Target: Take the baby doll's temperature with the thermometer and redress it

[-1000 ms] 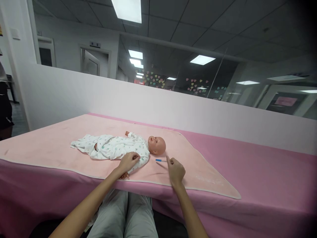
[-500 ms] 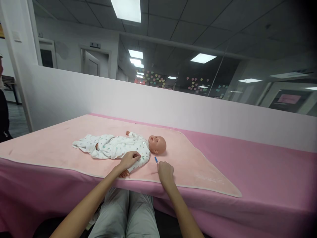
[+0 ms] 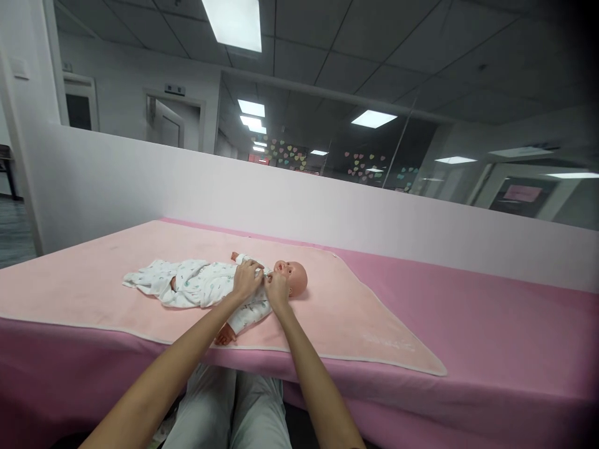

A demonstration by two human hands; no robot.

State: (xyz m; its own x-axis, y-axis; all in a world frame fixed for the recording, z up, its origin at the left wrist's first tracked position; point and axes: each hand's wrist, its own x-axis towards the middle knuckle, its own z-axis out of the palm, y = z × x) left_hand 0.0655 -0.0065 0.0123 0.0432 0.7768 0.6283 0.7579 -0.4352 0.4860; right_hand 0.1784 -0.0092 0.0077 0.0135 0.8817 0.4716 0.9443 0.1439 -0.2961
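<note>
A baby doll (image 3: 297,278) lies on its back in a white patterned sleepsuit (image 3: 206,284), its head to the right. At the suit's neckline, my left hand (image 3: 248,279) bends its fingers onto the cloth and appears to pinch the collar. My right hand (image 3: 277,291) is closed beside it, just below the doll's chin, with the fingertips of both hands close together. The small blue stick seen in the right hand earlier is now mostly or wholly hidden by the fingers. One doll hand (image 3: 225,335) shows near the table's front edge.
A peach blanket (image 3: 355,318) with a pale border lies under the doll, over a pink table cover (image 3: 491,330). Behind stands a low white partition (image 3: 327,215) with glass above. My legs (image 3: 234,405) are under the table's front edge.
My right hand has moved left and up from beside the doll's shoulder to its neckline. My left hand has shifted up from the chest to the collar. The blue stick has gone out of sight.
</note>
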